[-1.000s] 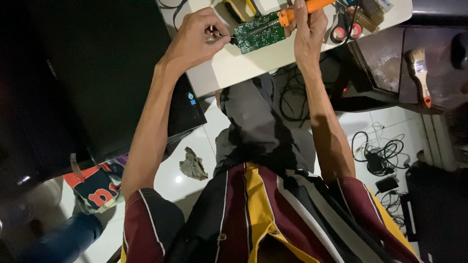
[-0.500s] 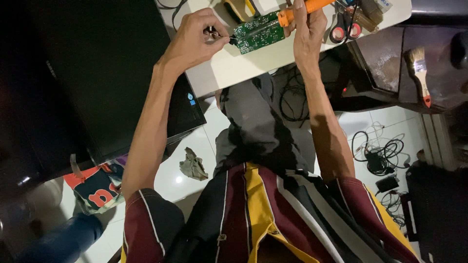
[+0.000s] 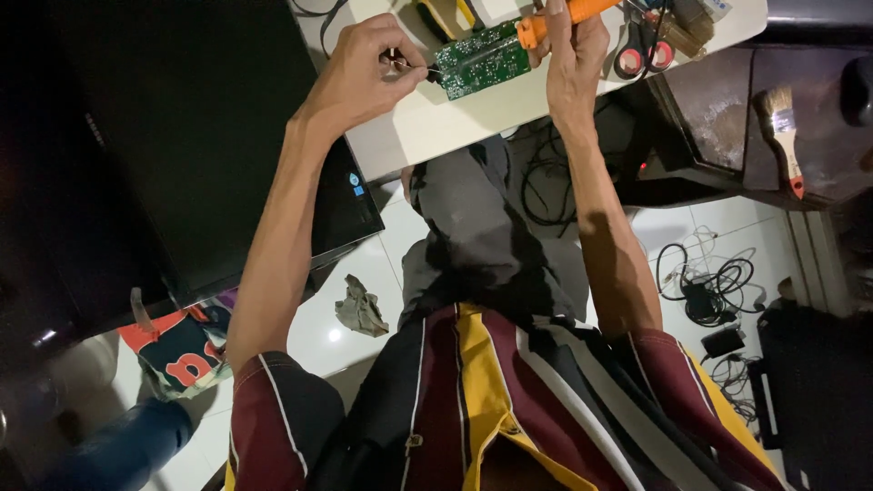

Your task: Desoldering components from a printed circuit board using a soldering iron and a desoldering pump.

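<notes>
Two hands on desk [image 3: 436, 136], both at board [image 3: 482, 62]. Board: green, flat on desk, between hands. Left hand [image 3: 364, 68] just left of board, fingers pinched shut on thin wire [image 3: 420, 69]; wire tip at board's left edge. Right hand [image 3: 573, 55] at board's right end, fingers wrapped round iron [image 3: 559, 18], orange handle. Iron tip hidden, contact with board unclear. Scissors [image 3: 641, 50] right of board. Brush [image 3: 782, 136] far right of board, off desk.

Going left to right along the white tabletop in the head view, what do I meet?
Left hand pinching thin wire, green circuit board, right hand holding the orange-handled tool, red-handled scissors, then the paintbrush off the table.
</notes>
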